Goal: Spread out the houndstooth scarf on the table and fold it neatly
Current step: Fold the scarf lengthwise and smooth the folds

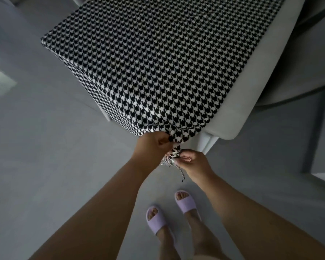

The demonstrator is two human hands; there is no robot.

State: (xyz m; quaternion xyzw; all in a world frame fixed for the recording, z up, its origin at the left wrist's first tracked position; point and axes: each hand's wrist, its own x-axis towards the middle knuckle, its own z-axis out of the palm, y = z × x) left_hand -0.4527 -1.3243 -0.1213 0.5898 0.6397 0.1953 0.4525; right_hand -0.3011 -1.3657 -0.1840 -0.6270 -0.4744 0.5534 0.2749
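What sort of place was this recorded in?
Probably a home interior: a white table draped with the houndstooth scarf, smooth grey floor, and the person wearing lilac house slippers.

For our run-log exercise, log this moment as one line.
scarf: spread on table | near end: overhangs edge | left hand: grips corner | right hand: pinches end | fold: not started
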